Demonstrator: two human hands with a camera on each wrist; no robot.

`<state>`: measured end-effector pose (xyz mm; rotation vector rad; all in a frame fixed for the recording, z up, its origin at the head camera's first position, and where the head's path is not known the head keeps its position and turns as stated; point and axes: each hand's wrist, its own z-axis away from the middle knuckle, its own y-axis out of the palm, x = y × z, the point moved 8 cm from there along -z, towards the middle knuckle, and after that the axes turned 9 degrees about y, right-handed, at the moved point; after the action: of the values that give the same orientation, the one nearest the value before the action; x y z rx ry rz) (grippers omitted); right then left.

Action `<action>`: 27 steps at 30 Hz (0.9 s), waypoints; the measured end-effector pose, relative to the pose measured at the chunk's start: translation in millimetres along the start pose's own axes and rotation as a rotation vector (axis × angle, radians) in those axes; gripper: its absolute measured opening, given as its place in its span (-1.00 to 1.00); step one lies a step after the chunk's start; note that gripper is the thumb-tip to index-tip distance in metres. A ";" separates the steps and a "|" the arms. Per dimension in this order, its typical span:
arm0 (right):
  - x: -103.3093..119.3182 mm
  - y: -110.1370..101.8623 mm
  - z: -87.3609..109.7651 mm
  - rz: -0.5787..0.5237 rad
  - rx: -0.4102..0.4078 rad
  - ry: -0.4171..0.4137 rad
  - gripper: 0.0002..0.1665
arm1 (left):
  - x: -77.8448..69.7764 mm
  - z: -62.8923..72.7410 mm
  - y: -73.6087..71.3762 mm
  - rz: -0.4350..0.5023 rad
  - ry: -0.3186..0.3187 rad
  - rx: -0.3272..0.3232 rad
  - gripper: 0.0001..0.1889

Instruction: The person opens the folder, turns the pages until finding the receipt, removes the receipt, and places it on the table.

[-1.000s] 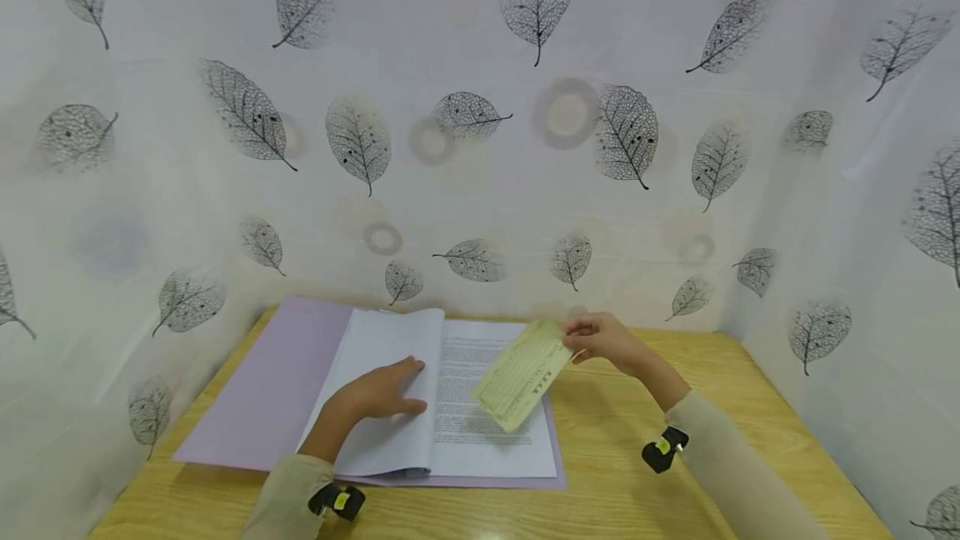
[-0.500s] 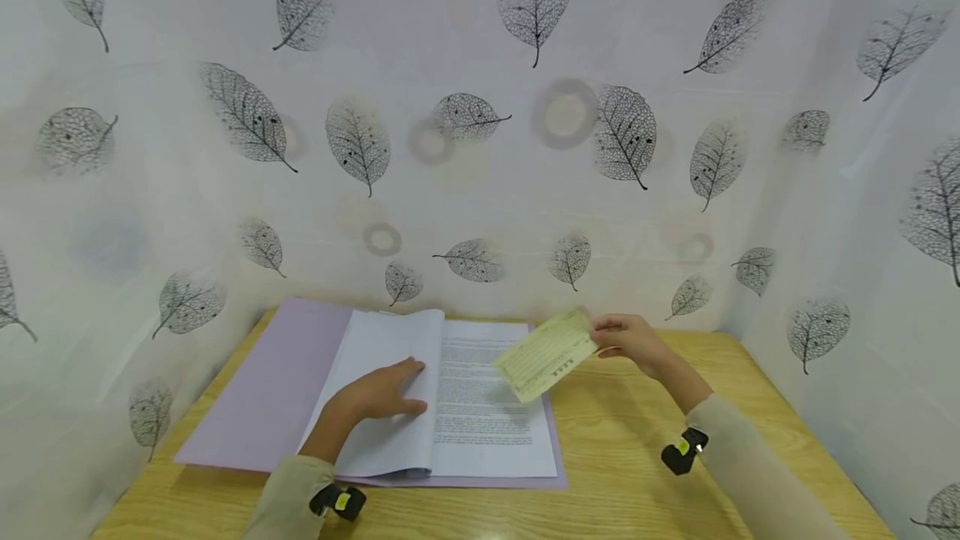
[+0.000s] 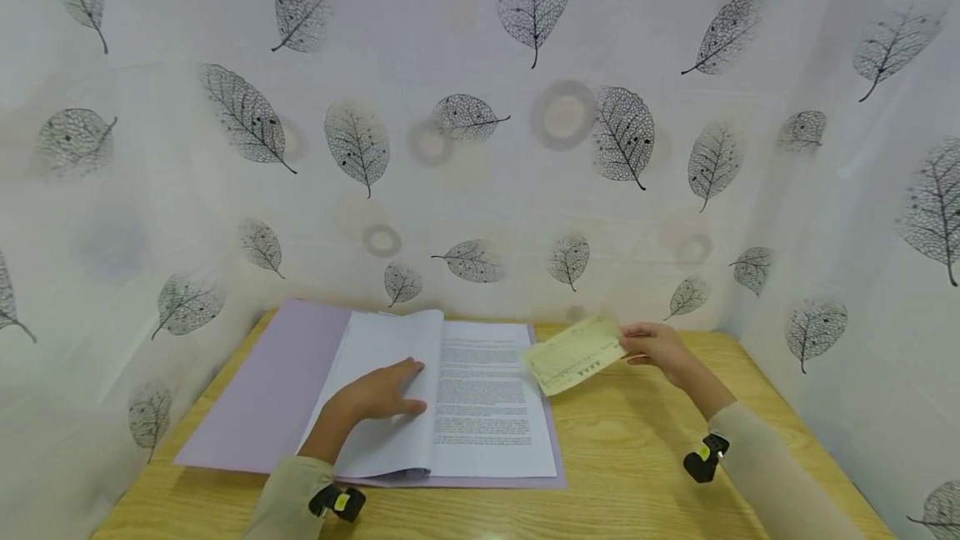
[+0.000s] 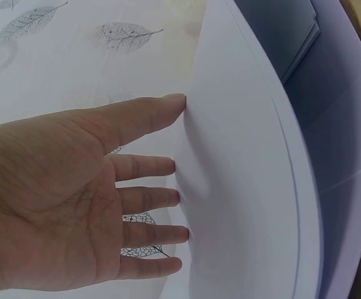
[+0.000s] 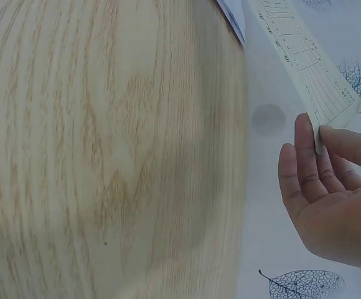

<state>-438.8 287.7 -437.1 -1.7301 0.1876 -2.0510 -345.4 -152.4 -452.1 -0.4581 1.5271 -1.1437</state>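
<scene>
A lilac folder (image 3: 262, 390) lies spread on the table with white pages inside. My left hand (image 3: 378, 390) presses the turned pages (image 3: 375, 444) on the left side, its fingers straight; in the left wrist view the fingertips of the left hand (image 4: 75, 193) meet the curved paper (image 4: 243, 174). Printed text covers the right-hand page (image 3: 483, 407). Between thumb and fingers my right hand (image 3: 663, 350) pinches the corner of a pale yellow printed slip (image 3: 573, 354), held up over the folder's right edge. The right wrist view shows the slip (image 5: 305, 62) in the right hand (image 5: 336, 193) too.
A wooden table (image 3: 660, 457) carries the folder, with its bare surface to the right. Behind and at both sides hangs a white curtain (image 3: 480, 190) printed with dark leaves. Each wrist wears a small black camera (image 3: 705, 457).
The right hand has drawn the yellow slip to the right, off the printed page and toward the folder's right edge. The left hand stays where it was on the pages.
</scene>
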 end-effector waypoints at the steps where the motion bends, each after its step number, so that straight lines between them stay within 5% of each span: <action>1: -2.1 -2.4 0.7 0.007 -0.006 0.004 -0.41 | 0.2 0.2 -0.1 0.000 0.000 0.000 -0.21; 27: -42.2 -31.9 11.3 0.032 -0.144 0.133 -0.52 | -0.3 0.5 -1.0 0.022 0.000 0.000 -0.20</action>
<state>-431.0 335.7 -460.6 -1.6608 0.4115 -2.1769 -345.1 -152.9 -451.0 -0.4410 1.5287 -1.1267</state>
